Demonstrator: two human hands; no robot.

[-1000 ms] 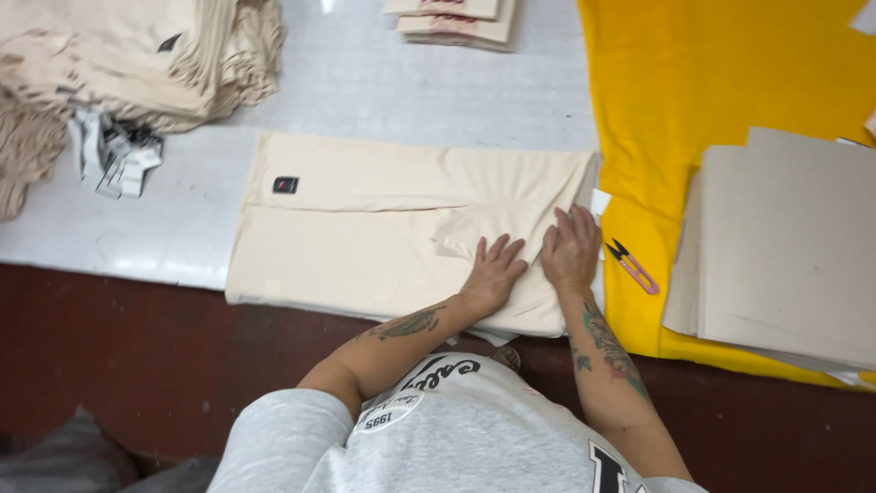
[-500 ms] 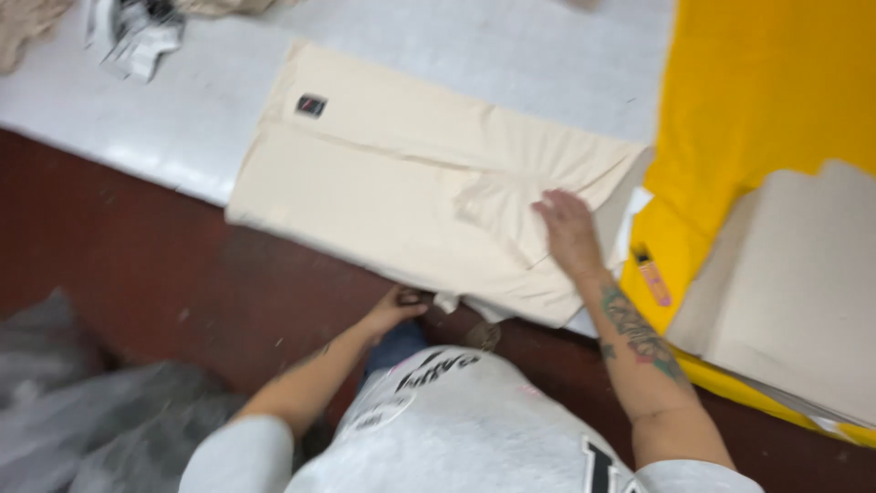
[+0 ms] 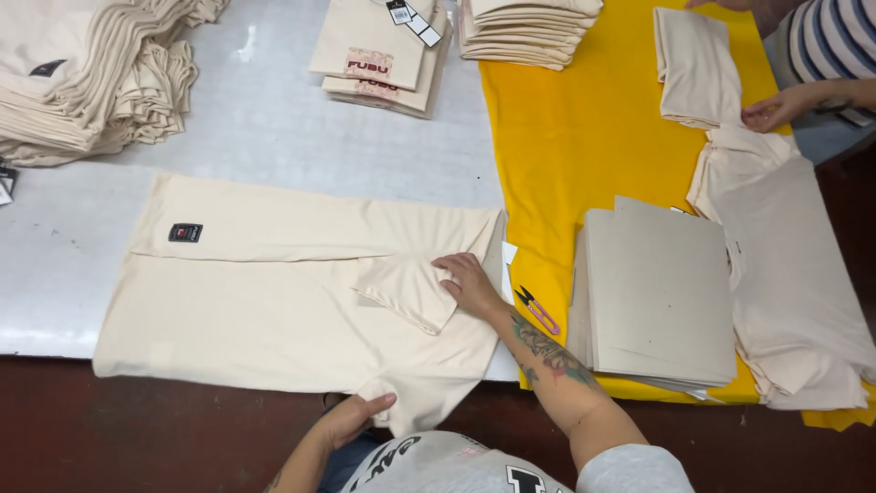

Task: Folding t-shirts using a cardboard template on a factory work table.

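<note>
A cream T-shirt (image 3: 274, 292) lies flat on the white table (image 3: 292, 119), partly folded, with a small dark label near its left end. My right hand (image 3: 470, 283) presses flat on the folded-in sleeve near the shirt's right end. Down at the table's front edge, my left hand (image 3: 356, 418) grips the shirt's lower corner where it hangs over. A pair of pink thread snips (image 3: 538, 310) lies just right of my right hand on the yellow cloth (image 3: 584, 137).
A stack of grey cardboard sheets (image 3: 657, 292) sits on the yellow cloth. Piles of folded cream shirts (image 3: 82, 82) stand at back left, with more (image 3: 383, 50) at back centre. Another person's hand (image 3: 776, 110) handles cream shirts at right.
My left hand dropped off the shirt, went below the table edge, and now grips the shirt's lower corner. My right hand stayed on the sleeve. The view shifted and widened.
</note>
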